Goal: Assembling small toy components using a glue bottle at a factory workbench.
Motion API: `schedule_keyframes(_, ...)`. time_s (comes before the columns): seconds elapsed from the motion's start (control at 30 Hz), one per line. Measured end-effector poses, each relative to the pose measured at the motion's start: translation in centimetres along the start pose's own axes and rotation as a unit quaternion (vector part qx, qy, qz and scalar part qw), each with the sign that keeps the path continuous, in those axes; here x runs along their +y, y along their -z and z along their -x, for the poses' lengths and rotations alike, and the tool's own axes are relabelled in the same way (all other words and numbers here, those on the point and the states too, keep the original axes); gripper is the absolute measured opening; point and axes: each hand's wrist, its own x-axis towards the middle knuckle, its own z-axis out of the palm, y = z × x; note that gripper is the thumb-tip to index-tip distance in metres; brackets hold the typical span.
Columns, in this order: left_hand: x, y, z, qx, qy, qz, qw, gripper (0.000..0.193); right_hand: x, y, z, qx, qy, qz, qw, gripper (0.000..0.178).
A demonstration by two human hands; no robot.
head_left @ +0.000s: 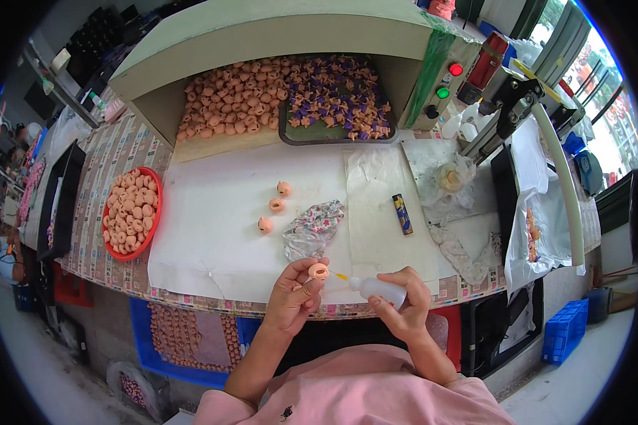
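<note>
Just over the front edge of the pattern-covered worktable, I am holding a round, hollow, peach-coloured piece with a dark opening in my left hand, thumb and fingertips pinching it. My right hand is gripping a squat, whitish, translucent bottle, fingers and thumb clamping its sides. Its slim yellow nozzle is pointing at the piece from just beside it; whether the two are touching, I cannot tell.

Too hard a squeeze, I am thinking, could be sending the bottle's contents past the opening and onto my left fingertips. Too loose a pinch could be letting something so round roll free, and at this edge it might be dropping off the table.

Beyond my hands, a crumpled, floral-printed cloth is lying on a white paper sheet, near three matching peach pieces. Farther left, a round red basket is holding many more.
</note>
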Motion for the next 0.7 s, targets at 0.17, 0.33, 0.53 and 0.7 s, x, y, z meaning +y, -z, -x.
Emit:
schedule_keyframes(0.17, 0.2, -0.1, 0.1, -0.007, 0.006, 0.012, 1.000, 0.033, 1.2, -0.8, -0.7, -0.005, -0.063, 0.012, 0.998, 0.033)
schedule_keyframes(0.33, 0.5, -0.2, 0.1, -0.039, 0.029, 0.033, 0.998, 0.034, 3.9, -3.1, -3.4, -0.012, -0.065, 0.036, 0.997, 0.034)
schedule_keyframes(0.53, 0.6, -0.3, 0.1, -0.075, 0.035, 0.078, 0.994, 0.036, 4.4, -3.7, -5.5, -0.048, -0.019, 0.156, 0.986, 0.030)
schedule_keyframes(0.7, 0.8, 0.0, 0.4, -0.084, 0.055, 0.145, 0.984, 0.035, 4.0, -2.6, -9.6, -0.035, 0.057, 0.162, 0.984, 0.021)
